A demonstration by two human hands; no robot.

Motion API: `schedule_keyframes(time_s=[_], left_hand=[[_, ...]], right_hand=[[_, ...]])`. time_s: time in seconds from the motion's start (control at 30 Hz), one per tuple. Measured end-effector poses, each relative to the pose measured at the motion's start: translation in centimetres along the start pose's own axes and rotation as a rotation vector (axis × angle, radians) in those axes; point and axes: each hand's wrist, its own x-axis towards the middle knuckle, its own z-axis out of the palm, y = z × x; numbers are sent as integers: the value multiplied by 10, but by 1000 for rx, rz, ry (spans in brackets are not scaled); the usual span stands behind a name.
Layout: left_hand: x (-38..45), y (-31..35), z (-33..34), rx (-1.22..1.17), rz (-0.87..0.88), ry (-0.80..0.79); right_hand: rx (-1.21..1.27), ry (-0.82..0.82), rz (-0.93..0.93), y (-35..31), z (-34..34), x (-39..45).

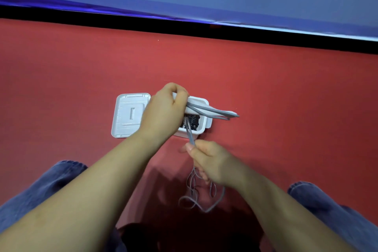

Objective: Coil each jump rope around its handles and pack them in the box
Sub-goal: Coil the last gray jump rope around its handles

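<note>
Head view, coiling step. Left hand [163, 112] closed around white handles [199, 105], held level directly above open box [196, 132]; several grey turns already lying along handles and ending beyond handle tips, well right of fist. Right hand [208, 161] nearer body, pinching grey rope [190, 135] between thumb and fingers, strand running up from it to left fist. Slack rope [201, 196] trailing in loose loops below right hand onto red floor [81, 77]. Black coiled rope [192, 121] already packed in box, just under left fist. Box lid [127, 115] lying flat left of left wrist, touching box. For a neat coil, judged: keep strand taut, lay each turn tight beside previous one, feed slack through pinch so loops do not knot, hold fist firm so turns cannot slide off tips.
</note>
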Motion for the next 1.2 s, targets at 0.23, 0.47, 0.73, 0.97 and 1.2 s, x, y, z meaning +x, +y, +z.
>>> schedule_keyframes(time_s=[0.23,0.47,0.73,0.97,1.2], left_hand=[[4,-24,8,417,-152,-68],[-8,-15,8,241,-4,-562],[-18,13,7,-309,-144,-639],[-18,21,19,-571,-296,-575],[-13,17,23,-624,-528,-431]], right_hand=[[-312,174,-324,-22,-14,-15],[-247,391,-310,-10,-54,-11],[179,167,95,-12,-55,-6],[776,-59,110,-13,-36,-6],[671,53,125,-16,-28,-2]])
